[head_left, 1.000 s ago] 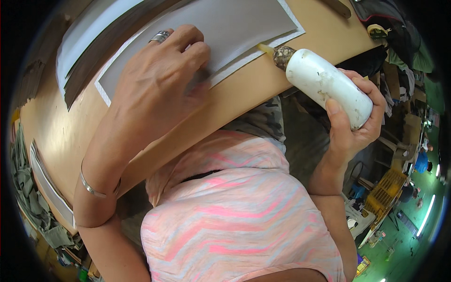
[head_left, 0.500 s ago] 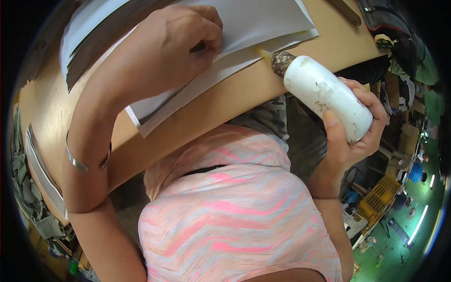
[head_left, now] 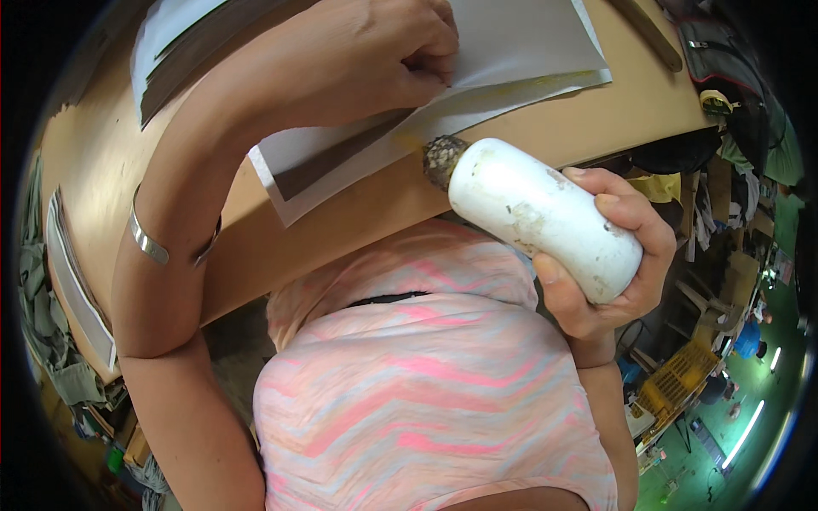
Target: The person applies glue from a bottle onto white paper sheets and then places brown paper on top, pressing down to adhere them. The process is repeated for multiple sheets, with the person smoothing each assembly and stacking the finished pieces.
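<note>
Two hands busy: right hand (head_left: pixel 609 255) wrapped round white glue bottle (head_left: pixel 541 217), nozzle aimed up-left at sheet edge (head_left: pixel 511 85), which left hand (head_left: pixel 375 51) pinches, prob. lifting it off bench (head_left: pixel 281 255).

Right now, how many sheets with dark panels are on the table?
3: one pinched by the left hand, one at top left, one at the left edge; others may be hidden.
</note>
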Motion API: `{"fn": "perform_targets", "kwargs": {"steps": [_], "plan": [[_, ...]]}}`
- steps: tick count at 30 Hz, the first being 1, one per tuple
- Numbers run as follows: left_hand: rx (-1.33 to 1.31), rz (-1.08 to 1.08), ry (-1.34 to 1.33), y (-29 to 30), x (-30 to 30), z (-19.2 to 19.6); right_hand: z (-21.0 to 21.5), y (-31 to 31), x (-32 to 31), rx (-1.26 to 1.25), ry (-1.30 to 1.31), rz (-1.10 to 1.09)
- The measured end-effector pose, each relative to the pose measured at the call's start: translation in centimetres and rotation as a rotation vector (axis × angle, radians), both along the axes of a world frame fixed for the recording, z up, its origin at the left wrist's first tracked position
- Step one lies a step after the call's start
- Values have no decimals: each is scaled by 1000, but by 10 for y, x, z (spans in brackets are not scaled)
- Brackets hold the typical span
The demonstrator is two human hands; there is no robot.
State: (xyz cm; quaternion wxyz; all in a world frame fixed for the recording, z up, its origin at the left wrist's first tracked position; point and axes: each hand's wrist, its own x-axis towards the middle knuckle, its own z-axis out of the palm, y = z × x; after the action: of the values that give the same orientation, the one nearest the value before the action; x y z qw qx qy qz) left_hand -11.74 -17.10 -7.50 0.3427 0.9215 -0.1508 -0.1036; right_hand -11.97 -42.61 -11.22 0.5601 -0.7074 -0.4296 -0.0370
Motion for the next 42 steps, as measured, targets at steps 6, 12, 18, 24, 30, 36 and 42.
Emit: {"fn": "perform_targets", "kwargs": {"steps": [6,12,18,24,30,36,42], "plan": [[-63,-44,-75,6,0,-6,11,13,-8,-103,-43,100],[-69,-77,-131,8,3,-17,15,21,-11,-199,-54,219],[-64,-66,-127,9,4,-17,16,35,-14,-223,-81,255],[-122,-67,-85,8,4,-13,14,19,-5,-209,-142,174],[-44,-97,-258,8,3,-23,-3,-17,10,24,-38,-234],[-10,-44,-372,9,-5,-44,-22,-68,40,476,748,-391],[373,-216,-503,0,-19,-51,-36,-93,56,884,1138,-166]]}}
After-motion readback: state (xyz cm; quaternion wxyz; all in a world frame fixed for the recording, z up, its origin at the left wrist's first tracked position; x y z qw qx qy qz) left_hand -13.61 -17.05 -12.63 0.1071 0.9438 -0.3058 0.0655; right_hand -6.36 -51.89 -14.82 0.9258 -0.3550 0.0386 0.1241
